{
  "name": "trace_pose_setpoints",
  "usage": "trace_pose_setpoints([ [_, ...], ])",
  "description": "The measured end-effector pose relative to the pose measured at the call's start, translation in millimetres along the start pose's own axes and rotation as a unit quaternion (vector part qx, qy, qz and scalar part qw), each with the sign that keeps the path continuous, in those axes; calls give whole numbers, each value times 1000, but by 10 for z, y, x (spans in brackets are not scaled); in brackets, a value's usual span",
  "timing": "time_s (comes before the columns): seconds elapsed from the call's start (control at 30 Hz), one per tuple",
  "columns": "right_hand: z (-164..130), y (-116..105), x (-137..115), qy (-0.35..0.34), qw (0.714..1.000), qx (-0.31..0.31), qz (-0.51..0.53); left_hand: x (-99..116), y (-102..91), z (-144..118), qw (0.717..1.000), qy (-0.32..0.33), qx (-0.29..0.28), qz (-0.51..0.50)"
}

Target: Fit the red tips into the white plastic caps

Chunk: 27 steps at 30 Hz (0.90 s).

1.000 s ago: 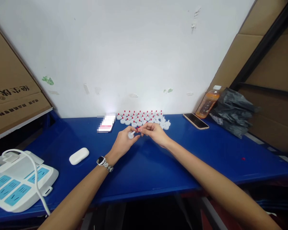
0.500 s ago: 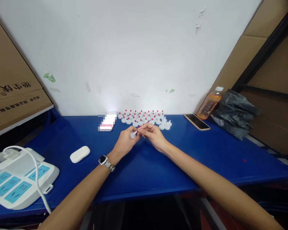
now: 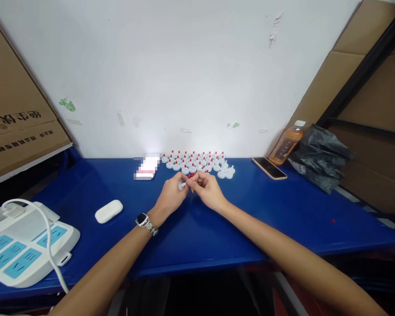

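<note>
My left hand (image 3: 171,193) is closed around a white nozzle cap (image 3: 181,186), its spout tilted up to the right. My right hand (image 3: 210,189) pinches with thumb and forefinger right at the tip of that spout. Whatever lies between those right fingertips is too small and covered to make out. Just behind the fingers is a little pile of red tip caps (image 3: 191,175), partly hidden by my right hand. Beyond stand several rows of white nozzle caps with red tips (image 3: 192,168). To their right are several white nozzle caps with bare spouts (image 3: 229,174).
A lit phone (image 3: 147,169) and a white earbud case (image 3: 109,211) lie left on the blue table (image 3: 197,245). A power strip (image 3: 29,250) with a cable sits far left. At right are a dark phone (image 3: 270,168), a drink bottle (image 3: 286,144) and a black plastic bag (image 3: 322,156).
The spout in my left hand has dipped slightly, and my right fingertips have moved a little left and down onto its tip. More of the red pile shows behind them.
</note>
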State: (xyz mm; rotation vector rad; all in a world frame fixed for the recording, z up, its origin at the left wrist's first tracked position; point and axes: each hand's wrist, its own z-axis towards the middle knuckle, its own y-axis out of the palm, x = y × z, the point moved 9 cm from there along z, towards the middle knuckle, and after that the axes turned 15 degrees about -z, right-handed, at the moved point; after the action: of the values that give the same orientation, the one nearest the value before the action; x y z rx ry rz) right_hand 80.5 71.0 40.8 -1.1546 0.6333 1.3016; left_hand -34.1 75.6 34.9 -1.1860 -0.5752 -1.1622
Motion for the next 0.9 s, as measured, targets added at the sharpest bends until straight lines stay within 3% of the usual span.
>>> trace_pose_setpoints([
  [0.33, 35, -40, -53, -4, 999, -37, -10, 82, 13, 32, 999, 4, 6, -32],
  [0.53, 66, -192, -109, -35, 988, -17, -147, -32, 47, 81, 999, 10, -26, -41],
  [0.77, 260, -725, -182, -44, 950, 76, -300, -163, -40, 72, 998, 22, -59, 11],
  [0.9, 325, -561, -159, -87, 924, 22, -373, -185, -71, 96, 998, 17, -56, 4],
])
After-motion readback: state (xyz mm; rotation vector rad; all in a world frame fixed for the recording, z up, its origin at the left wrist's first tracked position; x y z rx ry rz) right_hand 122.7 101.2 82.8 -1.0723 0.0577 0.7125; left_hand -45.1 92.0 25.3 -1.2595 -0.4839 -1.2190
